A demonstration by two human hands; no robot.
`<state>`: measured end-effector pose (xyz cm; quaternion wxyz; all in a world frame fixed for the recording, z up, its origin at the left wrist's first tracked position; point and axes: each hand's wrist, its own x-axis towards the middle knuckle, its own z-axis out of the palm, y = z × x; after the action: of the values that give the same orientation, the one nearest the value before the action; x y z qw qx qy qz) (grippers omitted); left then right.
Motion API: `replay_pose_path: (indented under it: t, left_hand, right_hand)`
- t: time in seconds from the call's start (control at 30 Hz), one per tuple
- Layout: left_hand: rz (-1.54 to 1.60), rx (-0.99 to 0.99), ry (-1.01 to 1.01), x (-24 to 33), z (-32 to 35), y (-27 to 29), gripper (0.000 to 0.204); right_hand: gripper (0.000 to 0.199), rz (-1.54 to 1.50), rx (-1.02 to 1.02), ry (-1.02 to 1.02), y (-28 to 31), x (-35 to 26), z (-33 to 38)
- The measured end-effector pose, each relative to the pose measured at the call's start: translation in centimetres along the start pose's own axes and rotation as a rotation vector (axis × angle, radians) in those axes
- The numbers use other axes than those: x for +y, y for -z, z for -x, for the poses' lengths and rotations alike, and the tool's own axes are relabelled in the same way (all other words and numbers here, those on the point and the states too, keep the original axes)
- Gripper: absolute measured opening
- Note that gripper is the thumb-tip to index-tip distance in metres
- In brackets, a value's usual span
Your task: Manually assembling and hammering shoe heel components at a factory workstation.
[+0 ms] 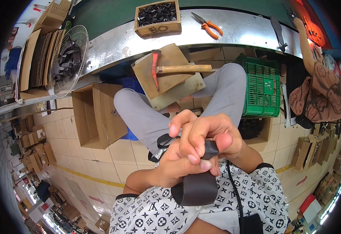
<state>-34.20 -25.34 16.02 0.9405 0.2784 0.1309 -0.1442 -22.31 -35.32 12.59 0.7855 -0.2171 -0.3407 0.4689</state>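
Observation:
Close to my chest, both hands are closed on a wide, smooth dark strap [200, 190] bent into a loop. My left hand [173, 165] grips it from the left, thumb pressed against it. My right hand [225, 134] curls over the top, with a short dark piece showing between its fingers and thumb. The hands touch each other, and the fingers hide how the strap is joined. Another dark loop [165, 140] shows beside my left fingers. Beyond my knees, a hammer [184, 69] with a red head and wooden handle lies on a brown board [147, 76].
On the metal bench [236, 25] are a wooden box [158, 29] of small black pieces and orange-handled pliers [209, 28]. A fan cage [67, 64] with dark pieces stands left, above an open carton [100, 117]. At right are a green crate [261, 87] and another person [318, 93].

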Motion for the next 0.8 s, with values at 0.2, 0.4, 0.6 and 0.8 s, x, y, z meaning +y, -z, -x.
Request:
replay_pose_path:
  t: [0.2, 0.4, 0.6, 0.8]
  left_hand:
    - [-0.002, -0.051, 0.047, -0.4, -0.5, 0.9, 0.013]
    - [0.083, -0.046, 0.019, -0.3, -0.5, 0.3, 0.012]
    - [0.047, 0.002, -0.03, 0.6, -1.1, -0.1, 0.018]
    - [0.023, 0.022, -0.03, 1.2, -1.3, 0.0, 0.026]
  right_hand:
    - [0.056, -0.007, -0.082, 0.003, -0.1, -0.6, -0.2]
    - [0.054, -0.041, -0.043, -0.024, -0.5, -1.0, 0.1]
    - [0.057, -0.049, -0.011, 0.006, 1.5, 1.0, 0.0]
    - [0.054, -0.066, -0.033, -0.012, 2.9, 0.8, 0.0]
